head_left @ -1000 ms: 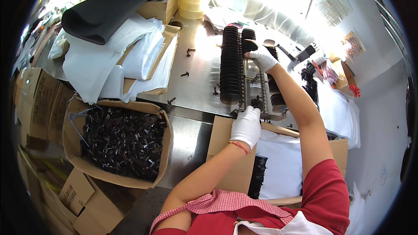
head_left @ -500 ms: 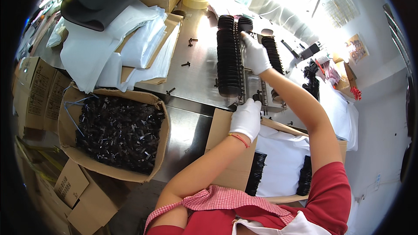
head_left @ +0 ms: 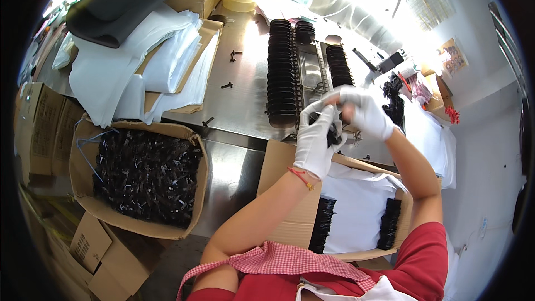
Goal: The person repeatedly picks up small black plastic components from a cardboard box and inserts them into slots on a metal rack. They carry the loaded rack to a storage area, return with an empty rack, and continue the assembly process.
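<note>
My left hand [head_left: 315, 144], in a white glove, is closed around small black plastic pieces [head_left: 333, 135] whose exact kind I cannot make out. Close against it, my right hand [head_left: 365, 112] has its thumb and finger drawn together in a pinch; bare fingertips show out of the glove. Whatever lies between them is too small to name. Just beyond the hands stands a metal rack [head_left: 321, 67] with a long row of black discs [head_left: 282, 72] on its left. A shorter row of discs [head_left: 339, 64] runs along its right side, partly covered by my right hand.
A carton of small black pieces [head_left: 147, 175] stands left, below stacked white sheets [head_left: 173, 67]. Before me, an open carton [head_left: 287, 189] contains white sheeting [head_left: 356, 212] and black rows at both sides. Several loose black pieces [head_left: 227, 85] lie on the metal table [head_left: 223, 108].
My right hand has come back from the far part of the rack to meet the left. The left hand has lifted slightly and turned, with black pieces now showing in it.
</note>
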Demonstrator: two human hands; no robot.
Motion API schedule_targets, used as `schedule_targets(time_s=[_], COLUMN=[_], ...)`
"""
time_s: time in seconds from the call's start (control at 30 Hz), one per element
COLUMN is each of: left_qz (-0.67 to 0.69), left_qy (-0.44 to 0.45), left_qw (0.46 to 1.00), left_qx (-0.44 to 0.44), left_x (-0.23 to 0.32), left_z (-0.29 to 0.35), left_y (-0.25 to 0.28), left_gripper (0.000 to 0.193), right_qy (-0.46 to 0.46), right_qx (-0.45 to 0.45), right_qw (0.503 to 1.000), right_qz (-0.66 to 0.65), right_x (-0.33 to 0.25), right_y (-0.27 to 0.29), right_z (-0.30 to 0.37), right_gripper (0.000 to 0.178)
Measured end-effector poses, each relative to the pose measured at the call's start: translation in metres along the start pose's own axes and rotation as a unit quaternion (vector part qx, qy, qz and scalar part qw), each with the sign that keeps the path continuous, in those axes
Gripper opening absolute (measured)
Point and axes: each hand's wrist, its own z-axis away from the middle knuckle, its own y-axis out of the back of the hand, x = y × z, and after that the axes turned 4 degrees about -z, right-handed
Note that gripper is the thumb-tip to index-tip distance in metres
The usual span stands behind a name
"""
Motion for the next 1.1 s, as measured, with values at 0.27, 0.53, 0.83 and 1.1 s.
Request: schedule_targets(time_s=[0.27, 0.53, 0.83, 1.1], left_qz=[-0.687, -0.72, -0.601, -0.065], left_qy=[-0.316, -0.218, -0.227, -0.063], left_qw=[0.654, 0.658, 0.763, 0.993], left_qx=[-0.033, -0.036, -0.076, -0.077], left_x=[-0.039, -0.024, -0.037, -0.019], left_z=[-0.026, -0.022, -0.022, 0.018], left_y=[0.053, 0.05, 0.058, 0.014], left_gripper=[0.028, 0.023, 0.023, 0.057], right_qy=[-0.193, -0.122, -0.055, 0.032], right_qx=[0.298, 0.352, 0.471, 0.319], right_qw=[0.916, 0.914, 0.878, 0.947], right_qz=[-0.186, -0.164, 0.067, 0.014], right_x=[0.134, 0.172, 0.136, -0.005], right_y=[0.021, -0.028, 0.015, -0.063], right_z=[-0.143, -0.193, -0.184, 0.021], right_gripper=[0.074, 0.038, 0.032, 0.031])
